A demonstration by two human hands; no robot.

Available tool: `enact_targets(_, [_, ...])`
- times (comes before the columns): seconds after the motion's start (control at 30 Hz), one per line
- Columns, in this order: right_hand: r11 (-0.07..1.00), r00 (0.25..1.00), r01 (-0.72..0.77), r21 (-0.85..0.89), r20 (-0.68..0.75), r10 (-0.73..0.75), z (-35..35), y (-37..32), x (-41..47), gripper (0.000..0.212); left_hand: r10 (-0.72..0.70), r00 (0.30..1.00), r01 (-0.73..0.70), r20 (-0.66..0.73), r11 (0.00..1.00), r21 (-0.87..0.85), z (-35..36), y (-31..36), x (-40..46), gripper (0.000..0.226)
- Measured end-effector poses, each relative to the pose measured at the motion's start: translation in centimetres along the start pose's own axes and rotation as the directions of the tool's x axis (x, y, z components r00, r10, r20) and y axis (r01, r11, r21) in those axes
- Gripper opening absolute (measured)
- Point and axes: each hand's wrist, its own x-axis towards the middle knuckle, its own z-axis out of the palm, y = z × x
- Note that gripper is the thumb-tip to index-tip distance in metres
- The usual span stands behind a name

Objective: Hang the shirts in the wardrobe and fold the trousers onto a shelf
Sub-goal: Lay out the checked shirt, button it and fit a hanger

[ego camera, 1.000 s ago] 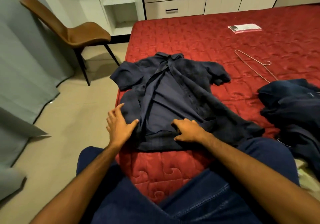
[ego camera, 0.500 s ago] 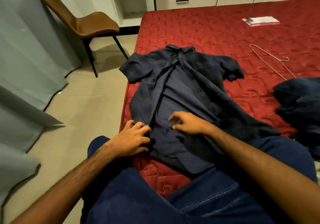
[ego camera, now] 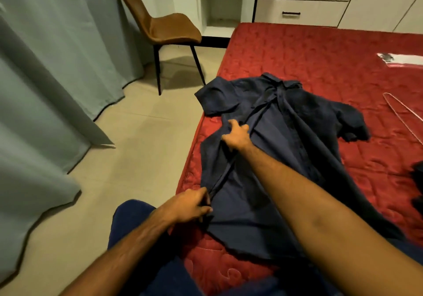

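A dark navy short-sleeved shirt (ego camera: 286, 149) lies front-up and unbuttoned on the red bed (ego camera: 320, 53), collar toward the far side. My left hand (ego camera: 190, 206) pinches the shirt's left front edge near the hem. My right hand (ego camera: 237, 135) grips the same front edge higher up, around chest height. A thin wire hanger (ego camera: 402, 117) lies on the bed to the right of the shirt. A bit of another dark garment (ego camera: 417, 188) shows at the right edge.
A brown chair (ego camera: 169, 28) stands on the tiled floor left of the bed. Grey curtains (ego camera: 45, 90) hang at the left. White open shelves (ego camera: 219, 5) and drawers (ego camera: 302, 0) stand beyond the bed. A white packet (ego camera: 400, 59) lies on the far bed.
My right hand moved up the shirt from the lower middle to the left front edge and took hold. My left hand pinched the edge near the hem. The view swung left.
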Motion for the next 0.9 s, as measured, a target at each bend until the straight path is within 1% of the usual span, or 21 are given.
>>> enact_targets(0.03, [0.988,0.998,-0.050,0.145,-0.034,0.056,-0.1,0.3,0.4,0.068,-0.044,0.999,0.043,-0.003,0.995,-0.086,0.1,-0.2,0.3,0.022])
enact_targets(0.07, [0.966,0.994,-0.078,0.245,-0.053,0.094,-0.3,0.5,0.7,0.072,-0.082,0.997,0.080,-0.009,0.986,-0.146,0.2,-0.3,0.5,0.021])
enact_targets(0.1, [0.952,0.993,-0.072,0.297,-0.066,0.096,-0.4,0.8,1.1,0.071,-0.115,0.993,0.110,-0.018,0.977,-0.182,0.3,-0.4,0.7,0.023])
enact_targets(0.13, [0.943,0.995,-0.043,0.330,-0.073,0.071,-0.4,1.0,1.4,0.066,-0.139,0.990,0.130,-0.035,0.973,-0.189,0.5,-0.3,0.9,0.026])
enact_targets(0.2, [0.921,0.996,0.042,0.386,-0.086,-0.009,-0.4,1.4,1.7,0.048,-0.179,0.980,0.165,-0.087,0.975,-0.147,1.0,-0.5,1.4,0.032])
enact_targets(0.3, [0.859,0.985,0.131,0.495,-0.163,-0.056,-2.0,2.4,-0.5,0.024,-0.198,0.961,0.199,-0.193,0.980,-0.014,1.1,-0.6,1.9,0.032])
enact_targets(0.37, [0.876,0.972,0.175,0.450,-0.222,-0.080,-4.0,4.1,-4.2,0.021,-0.182,0.955,0.194,-0.234,0.980,0.031,1.3,-0.3,1.8,0.028])
enact_targets(0.4, [0.909,0.968,0.169,0.380,-0.236,-0.082,-5.3,5.5,-6.5,0.020,-0.177,0.952,0.197,-0.249,0.979,0.059,1.6,0.0,1.6,0.028])
enact_targets(0.43, [0.933,0.973,0.148,0.327,-0.220,-0.077,-6.4,7.3,-8.8,0.019,-0.169,0.947,0.206,-0.271,0.972,0.115,1.9,0.1,1.4,0.028])
enact_targets(0.47, [0.944,0.986,0.096,0.316,-0.159,-0.047,-7.5,9.2,-11.2,0.020,-0.126,0.941,0.195,-0.315,0.961,0.198,2.1,0.3,1.2,0.029])
enact_targets(0.5, [0.930,0.999,0.015,0.367,-0.045,0.002,-8.4,11.2,-13.3,0.021,-0.036,0.925,0.157,-0.378,0.943,0.294,2.2,0.5,1.0,0.029])
enact_targets(0.53, [0.907,0.992,-0.090,0.412,0.113,0.048,-9.2,12.7,-15.5,0.023,0.091,0.903,0.100,-0.421,0.907,0.410,2.1,0.5,0.8,0.029])
enact_targets(0.57, [0.902,0.963,-0.185,0.391,0.256,0.087,-9.6,14.1,-17.3,0.026,0.219,0.877,0.042,-0.428,0.852,0.522,2.0,0.7,0.6,0.031])
enact_targets(0.6, [0.933,0.928,-0.230,0.277,0.353,0.124,-9.8,15.1,-18.6,0.030,0.305,0.854,0.013,-0.422,0.798,0.603,1.8,0.7,0.4,0.035])
enact_targets(0.63, [0.961,0.893,-0.243,0.132,0.418,0.168,-10.0,15.8,-19.9,0.033,0.346,0.842,0.009,-0.415,0.759,0.651,1.6,1.1,0.3,0.040])
enact_targets(0.67, [0.973,0.863,-0.232,0.002,0.462,0.205,-9.9,16.0,-20.8,0.034,0.347,0.840,0.033,-0.417,0.735,0.677,1.3,1.4,0.2,0.047])
enact_targets(0.7, [0.972,0.843,-0.223,-0.079,0.485,0.233,-9.7,16.2,-21.3,0.036,0.319,0.852,0.065,-0.416,0.723,0.688,1.2,1.7,0.1,0.057])
enact_targets(0.77, [0.965,0.830,-0.235,-0.119,0.492,0.263,-9.3,16.4,-21.8,0.037,0.261,0.887,0.077,-0.380,0.728,0.681,1.1,2.4,-0.5,0.075])
enact_targets(0.8, [0.963,0.830,-0.239,-0.123,0.488,0.268,-9.2,16.4,-21.9,0.036,0.248,0.903,0.054,-0.350,0.744,0.666,1.1,2.4,-0.8,0.076])
enact_targets(0.87, [0.963,0.843,-0.242,-0.121,0.464,0.270,-9.3,16.4,-21.4,0.037,0.236,0.934,-0.018,-0.268,0.780,0.625,0.8,2.0,-1.8,0.057])
enact_targets(0.9, [0.965,0.855,-0.235,-0.117,0.447,0.262,-9.4,16.5,-21.1,0.036,0.280,0.935,-0.089,-0.216,0.779,0.621,0.3,2.0,-2.5,0.047])
